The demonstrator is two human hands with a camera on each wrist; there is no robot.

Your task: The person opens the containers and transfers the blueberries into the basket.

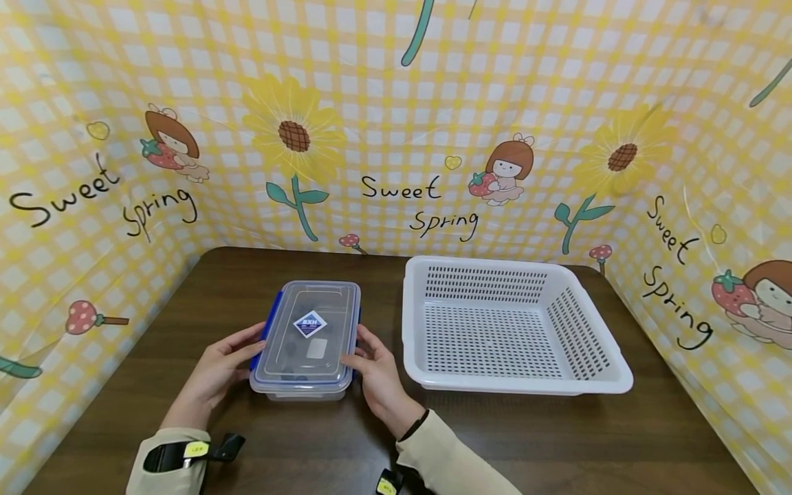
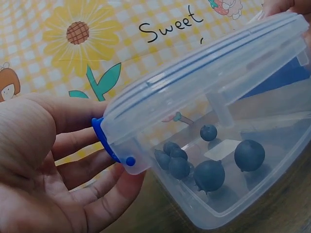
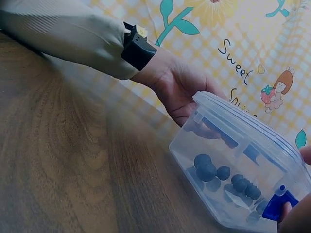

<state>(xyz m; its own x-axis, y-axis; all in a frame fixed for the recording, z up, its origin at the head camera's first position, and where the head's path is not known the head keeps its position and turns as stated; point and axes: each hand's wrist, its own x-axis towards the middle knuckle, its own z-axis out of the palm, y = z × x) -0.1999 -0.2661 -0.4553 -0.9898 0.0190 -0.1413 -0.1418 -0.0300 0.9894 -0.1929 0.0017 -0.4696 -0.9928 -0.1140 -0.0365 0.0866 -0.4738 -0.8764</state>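
Observation:
A clear plastic food container (image 1: 281, 354) with its lid on stands at the left of the table. My left hand (image 1: 213, 375) grips its left side, thumb at the lid's edge and fingers about the blue latch (image 2: 103, 138). On the opposite side my right hand (image 1: 386, 385) holds the container, its thumb over the lid's edge. Fingertips of that hand lie at another blue latch (image 3: 281, 206), which hangs angled outward in the right wrist view. Several dark blueberries (image 2: 209, 175) show through the wall, lying on the container's bottom.
A white perforated plastic basket (image 1: 520, 386) stands on the right of the brown wooden table (image 1: 557, 440). Yellow checked cloth (image 1: 383, 89) with flower prints hangs behind and at both sides. Black straps (image 1: 167, 457) go round both wrists.

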